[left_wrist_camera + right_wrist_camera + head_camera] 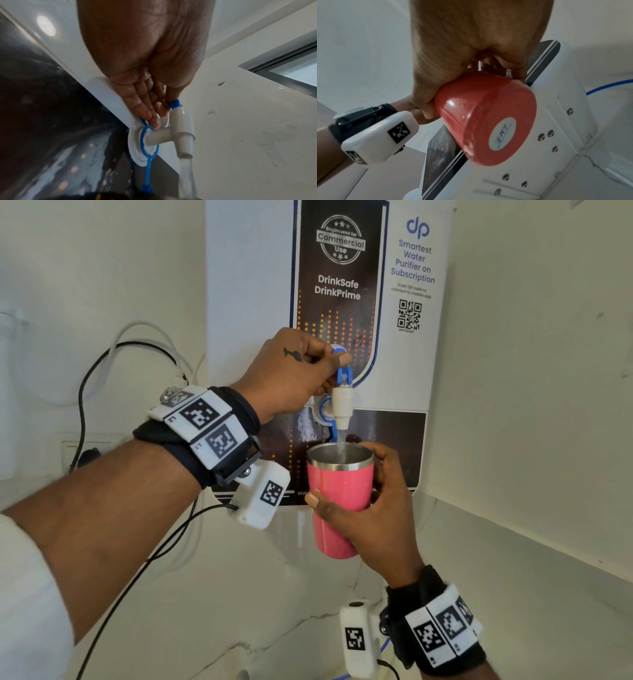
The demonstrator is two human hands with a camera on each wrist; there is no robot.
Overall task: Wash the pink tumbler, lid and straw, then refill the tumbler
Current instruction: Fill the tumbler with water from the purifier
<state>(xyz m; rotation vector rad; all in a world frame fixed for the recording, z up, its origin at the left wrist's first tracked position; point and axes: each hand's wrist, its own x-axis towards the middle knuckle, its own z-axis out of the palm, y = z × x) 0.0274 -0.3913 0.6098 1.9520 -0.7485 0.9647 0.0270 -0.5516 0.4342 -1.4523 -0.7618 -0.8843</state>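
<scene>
Tumbler [339, 494], pink and lidless, sits gripped in the right hand [373, 515] under the purifier [407, 344] tap [342, 405], water running in; left hand [291, 371] pinches the blue lever [342, 373]. Cables [82, 392] hang left.

Left hand [145, 56]: palm toward lens, fingers [144, 108] reaching down behind a white tap [181, 129], thumb side curled over its blue lever [175, 104]. Tap: stub pipe entering a white round flange [137, 155] on the purifier's white front edge [109, 94]. Blue ring and tether [148, 166] hanging from the pipe, ending in a blue cap. Water stream [187, 175] falling from the spout. Glossy dark panel [42, 108] with orange dots, left. Pale wall [257, 128], right; window corner [295, 67], upper right.
</scene>
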